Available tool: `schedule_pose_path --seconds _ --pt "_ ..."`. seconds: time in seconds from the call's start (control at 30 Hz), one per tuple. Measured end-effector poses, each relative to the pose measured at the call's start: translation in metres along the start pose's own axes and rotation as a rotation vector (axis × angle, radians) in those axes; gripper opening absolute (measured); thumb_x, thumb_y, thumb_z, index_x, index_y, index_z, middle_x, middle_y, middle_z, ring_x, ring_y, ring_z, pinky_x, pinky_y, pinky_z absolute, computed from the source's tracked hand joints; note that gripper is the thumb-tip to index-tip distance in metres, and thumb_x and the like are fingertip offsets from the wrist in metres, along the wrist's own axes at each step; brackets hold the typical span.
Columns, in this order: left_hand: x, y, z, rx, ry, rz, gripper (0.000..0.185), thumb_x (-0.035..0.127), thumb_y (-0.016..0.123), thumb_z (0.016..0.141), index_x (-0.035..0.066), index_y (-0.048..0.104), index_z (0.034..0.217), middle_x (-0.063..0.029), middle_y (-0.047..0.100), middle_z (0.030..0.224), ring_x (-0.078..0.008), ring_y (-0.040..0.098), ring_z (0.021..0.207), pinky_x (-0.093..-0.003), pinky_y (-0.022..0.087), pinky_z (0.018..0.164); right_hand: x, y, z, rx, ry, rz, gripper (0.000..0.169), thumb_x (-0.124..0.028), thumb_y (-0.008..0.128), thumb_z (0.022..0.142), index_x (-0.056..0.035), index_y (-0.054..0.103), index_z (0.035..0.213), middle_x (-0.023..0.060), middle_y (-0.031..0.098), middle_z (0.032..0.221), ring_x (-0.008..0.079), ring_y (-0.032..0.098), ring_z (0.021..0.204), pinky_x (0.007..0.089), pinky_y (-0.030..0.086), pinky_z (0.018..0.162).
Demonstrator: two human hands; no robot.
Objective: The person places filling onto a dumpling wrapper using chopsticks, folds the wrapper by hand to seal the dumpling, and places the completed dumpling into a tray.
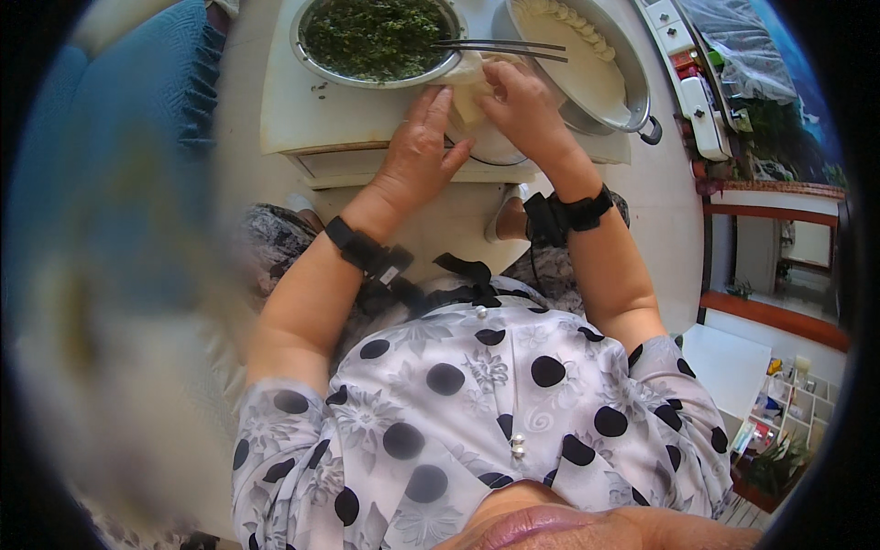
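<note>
Pale, thin dough wrappers [467,110] lie between my hands at the table's near edge, partly hidden by my fingers. My right hand [526,103] has its bent fingers and thumb pinched at their right edge. On their left side is my left hand [423,141], fingers extended and thumb apart, fingertips close to the dough. A metal bowl [297,51] of chopped green filling [375,38] stands just beyond my left hand. Two dark chopsticks [509,48] rest in the filling and point right. Beyond my right hand, a metal pan [636,75] has folded dumplings [577,24] along its far side.
The white table [282,124] bears a few green crumbs near the bowl. A black pan handle [651,130] sticks out at the right. A round, dark-rimmed item [498,150] sits under the wrappers, partly hidden. Blue fabric-covered seating [151,75] is at the left.
</note>
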State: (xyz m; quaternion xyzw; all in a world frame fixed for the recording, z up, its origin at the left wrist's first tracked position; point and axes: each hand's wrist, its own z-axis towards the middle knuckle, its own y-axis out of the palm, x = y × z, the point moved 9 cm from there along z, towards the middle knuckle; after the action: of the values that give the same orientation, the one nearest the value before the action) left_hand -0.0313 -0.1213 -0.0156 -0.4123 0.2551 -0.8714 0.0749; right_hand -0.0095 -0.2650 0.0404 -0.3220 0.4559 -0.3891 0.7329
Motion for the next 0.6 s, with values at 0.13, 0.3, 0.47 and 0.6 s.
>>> schedule_pose_path --seconds 0.13,0.3,0.47,0.6 --pt "-0.001 0.000 0.001 -0.003 0.001 0.004 0.074 0.019 0.074 0.086 -0.006 0.037 0.145 -0.0295 0.044 0.143 -0.0432 0.044 0.133 -0.0432 0.038 0.111 0.000 -0.001 0.000 -0.017 -0.049 -0.021 0.034 -0.015 0.071 0.082 -0.0038 0.063 0.114 0.0162 0.068 0.101 0.0345 0.066 0.091 0.0401 0.053 0.081" --pt "0.001 -0.006 0.003 0.068 0.048 -0.141 0.079 0.017 0.074 0.085 -0.004 0.033 0.148 -0.0282 0.047 0.141 -0.0429 0.046 0.131 -0.0431 0.039 0.111 0.002 -0.004 -0.019 -0.005 0.042 0.071 0.031 -0.014 0.070 0.083 -0.0069 0.062 0.112 0.0168 0.068 0.098 0.0350 0.067 0.090 0.0398 0.054 0.079" --pt "-0.005 -0.001 0.001 0.058 0.057 -0.051 0.078 0.016 0.075 0.083 -0.004 0.034 0.146 -0.0280 0.049 0.139 -0.0436 0.048 0.129 -0.0441 0.040 0.109 0.011 -0.037 -0.039 0.164 0.211 0.355 0.032 -0.008 0.070 0.084 -0.0058 0.060 0.115 0.0142 0.069 0.098 0.0226 0.068 0.085 0.0334 0.055 0.076" --pt "-0.010 -0.001 -0.001 0.037 0.073 0.003 0.075 0.015 0.075 0.083 -0.004 0.036 0.145 -0.0281 0.050 0.138 -0.0434 0.048 0.129 -0.0450 0.041 0.108 -0.017 -0.055 -0.047 0.286 -0.146 -0.026 0.033 -0.006 0.072 0.085 -0.0049 0.062 0.116 0.0111 0.066 0.100 0.0233 0.068 0.088 0.0338 0.056 0.076"
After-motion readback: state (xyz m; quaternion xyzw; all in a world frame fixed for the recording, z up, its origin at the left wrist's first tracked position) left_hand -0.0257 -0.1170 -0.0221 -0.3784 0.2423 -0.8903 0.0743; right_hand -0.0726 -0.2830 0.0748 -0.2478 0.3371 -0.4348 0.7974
